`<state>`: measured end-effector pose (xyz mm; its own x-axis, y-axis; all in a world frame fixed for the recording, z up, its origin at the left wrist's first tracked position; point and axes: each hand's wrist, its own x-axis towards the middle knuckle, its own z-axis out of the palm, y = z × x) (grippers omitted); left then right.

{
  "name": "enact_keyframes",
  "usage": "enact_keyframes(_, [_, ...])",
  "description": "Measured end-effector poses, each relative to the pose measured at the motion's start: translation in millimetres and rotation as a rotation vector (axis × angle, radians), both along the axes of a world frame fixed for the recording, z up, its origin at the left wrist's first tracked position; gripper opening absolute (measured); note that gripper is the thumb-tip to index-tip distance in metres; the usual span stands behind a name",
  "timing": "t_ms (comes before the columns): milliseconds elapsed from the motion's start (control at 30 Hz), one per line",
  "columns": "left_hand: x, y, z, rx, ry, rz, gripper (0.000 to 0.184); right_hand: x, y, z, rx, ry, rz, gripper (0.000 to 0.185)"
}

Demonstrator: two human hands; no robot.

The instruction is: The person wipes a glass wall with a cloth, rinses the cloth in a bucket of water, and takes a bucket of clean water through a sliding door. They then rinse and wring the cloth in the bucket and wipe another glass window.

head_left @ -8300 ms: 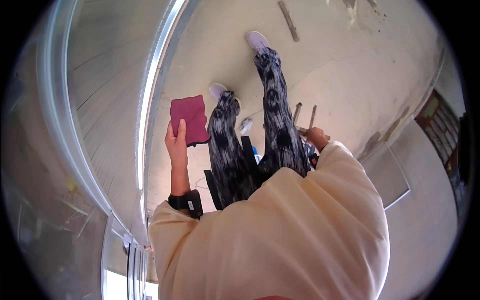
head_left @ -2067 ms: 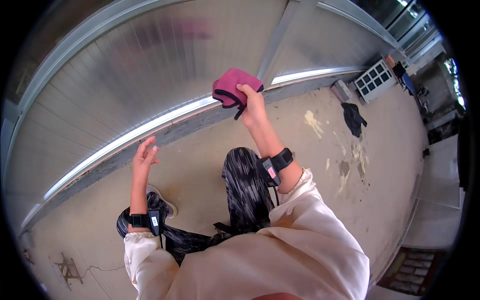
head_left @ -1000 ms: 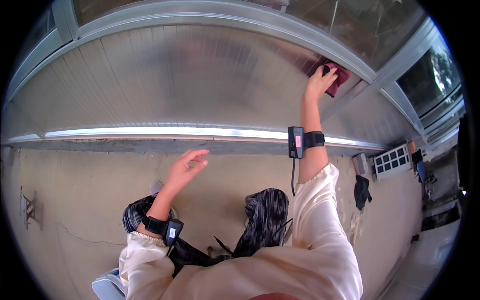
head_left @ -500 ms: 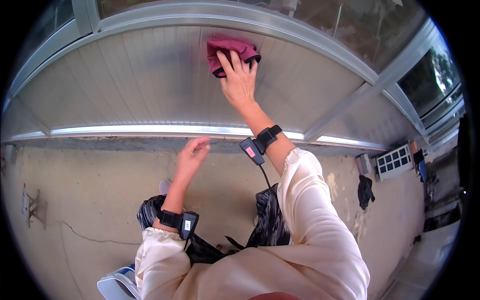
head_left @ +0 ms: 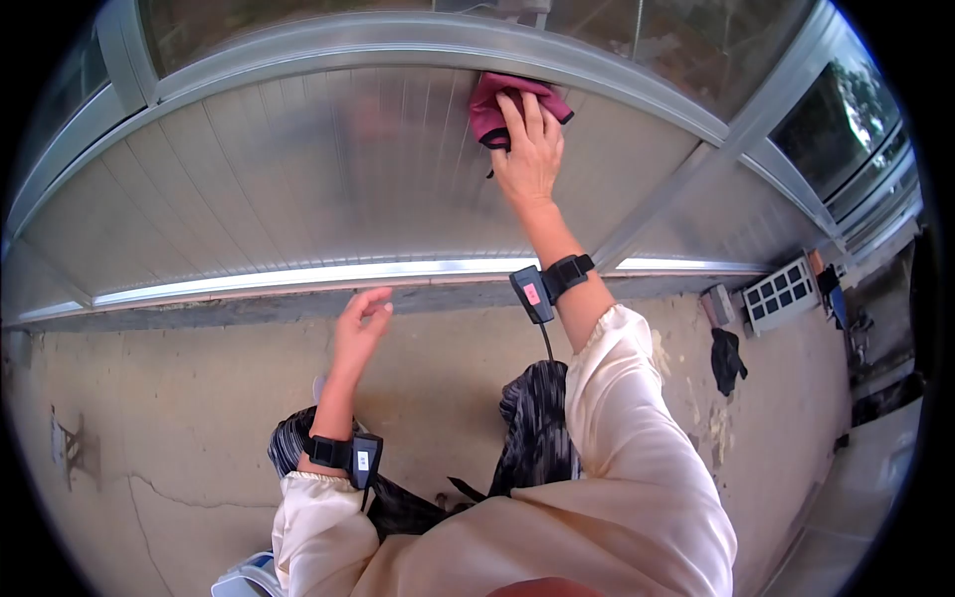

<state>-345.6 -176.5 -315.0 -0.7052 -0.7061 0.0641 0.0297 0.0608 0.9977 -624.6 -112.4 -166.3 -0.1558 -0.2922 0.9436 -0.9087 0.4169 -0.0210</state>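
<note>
My right hand [head_left: 530,154] presses a maroon cloth with black edging [head_left: 487,107] against the upper part of a ribbed metal panel [head_left: 298,179], just under the frame rail. Its fingers are spread over the cloth. My left hand [head_left: 360,323] hangs in the air in front of the panel's bottom edge, fingers loosely bent and apart, holding nothing. Each forearm carries a black strapped device with a cable.
A white crate-like box [head_left: 781,295] stands by the wall at the right, with a black cloth or bag [head_left: 727,360] on the floor near it. A small wooden stool [head_left: 72,450] is at the far left. A blue and white container [head_left: 249,577] sits at lower left.
From the far right of the panel, my right hand has come left with the cloth, then slightly back right. Earlier the cloth was in my left hand. My left hand remains low and free.
</note>
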Motion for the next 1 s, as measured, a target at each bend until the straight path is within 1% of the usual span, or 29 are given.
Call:
enact_keyframes(33, [0, 1, -1, -0.011, -0.003, -0.004, 0.024, -8, 11, -3, -0.014, -0.051, -0.026, 0.057])
enact_keyframes(100, [-1, 3, 0, -0.037, -0.026, -0.010, 0.024, -28, 27, -4, -0.068, -0.072, -0.094, 0.056])
enact_keyframes(167, [0, 6, 3, -0.056, -0.050, -0.012, 0.024, -32, 33, -6, -0.093, -0.109, -0.109, 0.055])
enact_keyframes(233, [-2, 12, 11, -0.076, -0.071, -0.039, 0.024, -27, 32, -6, -0.160, -0.262, -0.105, 0.054])
enact_keyframes(300, [-4, 13, 10, -0.112, -0.076, -0.043, 0.024, -13, 22, -3, -0.128, -0.223, -0.095, 0.054])
enact_keyframes(367, [-4, 11, 7, -0.152, -0.078, -0.040, 0.024, 5, 10, -1, 0.000, -0.105, -0.014, 0.055])
enact_keyframes(433, [-5, 11, 4, -0.160, -0.081, -0.042, 0.024, 13, -2, 2, -0.011, -0.070, 0.012, 0.057])
enact_keyframes(467, [-6, 10, 4, -0.168, -0.083, -0.060, 0.024, 16, -3, 4, 0.112, 0.016, 0.072, 0.059])
enact_keyframes(500, [-7, 8, 3, -0.107, -0.089, -0.040, 0.025, 19, -1, 6, 0.240, 0.096, 0.123, 0.061])
enact_keyframes(533, [-6, 9, 1, -0.042, -0.098, -0.021, 0.025, 17, 0, 8, 0.214, 0.134, 0.091, 0.061])
enact_keyframes(567, [-6, 10, 1, -0.045, -0.102, -0.047, 0.025, 13, 2, 11, 0.187, 0.178, 0.063, 0.062])
enact_keyframes(633, [-4, 7, 1, 0.003, -0.094, -0.013, 0.026, 1, 14, 11, 0.174, 0.174, 0.052, 0.062])
enact_keyframes(733, [-2, 8, -4, 0.012, -0.119, -0.024, 0.026, -35, 45, 0, 0.058, 0.070, -0.070, 0.065])
enact_keyframes(767, [-4, 9, -5, 0.011, -0.129, -0.024, 0.027, -47, 60, -4, 0.066, 0.002, -0.129, 0.065])
enact_keyframes(833, [-3, 12, -4, 0.009, -0.140, -0.047, 0.027, -83, 80, -12, -0.080, -0.086, -0.160, 0.068])
enact_keyframes(900, [-5, 12, -3, 0.004, -0.153, -0.063, 0.027, -115, 103, -15, -0.153, -0.135, -0.161, 0.067])
enact_keyframes(1000, [-5, 13, -4, -0.006, -0.184, -0.080, 0.027, -137, 128, -13, -0.167, -0.225, -0.157, 0.065])
